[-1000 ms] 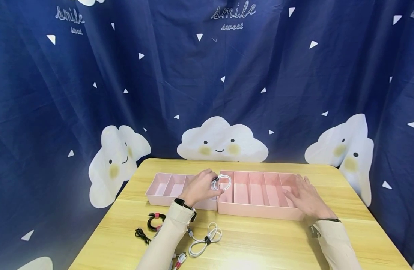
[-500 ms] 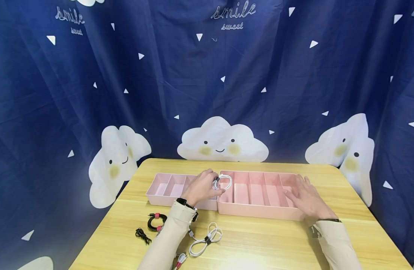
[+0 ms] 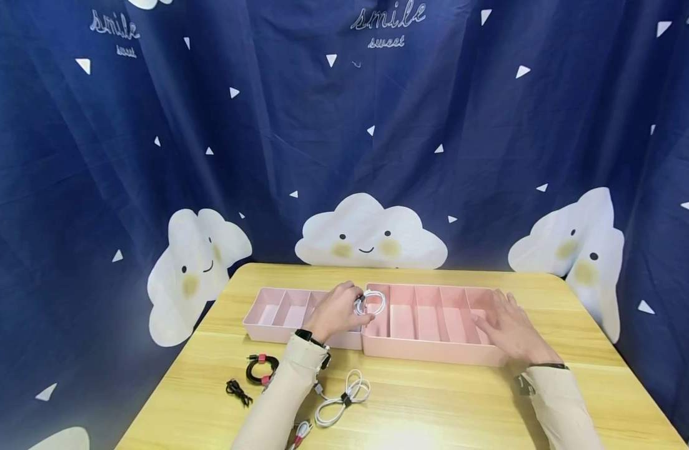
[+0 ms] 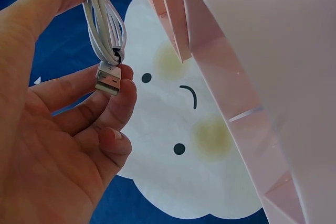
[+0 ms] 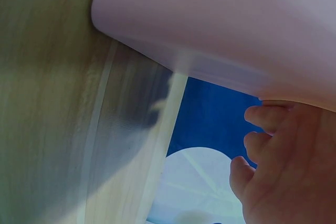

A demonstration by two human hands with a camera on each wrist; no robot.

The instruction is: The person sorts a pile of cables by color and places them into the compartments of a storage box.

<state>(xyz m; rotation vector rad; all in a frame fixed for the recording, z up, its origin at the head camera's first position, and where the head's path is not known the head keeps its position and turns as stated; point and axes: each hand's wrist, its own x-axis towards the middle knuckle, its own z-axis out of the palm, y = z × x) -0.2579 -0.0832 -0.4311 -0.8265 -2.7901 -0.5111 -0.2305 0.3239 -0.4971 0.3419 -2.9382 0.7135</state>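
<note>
My left hand (image 3: 338, 311) pinches a coiled white USB cable (image 3: 371, 304) between thumb and fingertips, above the left end of the pink divided box (image 3: 434, 351). In the left wrist view the cable coil (image 4: 106, 27) hangs between thumb and fingers, its metal USB plug (image 4: 108, 81) pointing down and a black tie around it. My right hand (image 3: 515, 328) rests on the right end of the pink box, fingers over the rim and thumb toward the inside. The right wrist view has this hand (image 5: 289, 156) against the box's outer wall (image 5: 210, 30).
A paler pink divided box (image 3: 305, 334) adjoins the pink one on the left. On the wooden table (image 3: 434, 400) lie a black cable with red ties (image 3: 254, 372), a small black cable (image 3: 238, 392), a white cable with black tie (image 3: 344, 400) and a red-tied white cable (image 3: 301, 432).
</note>
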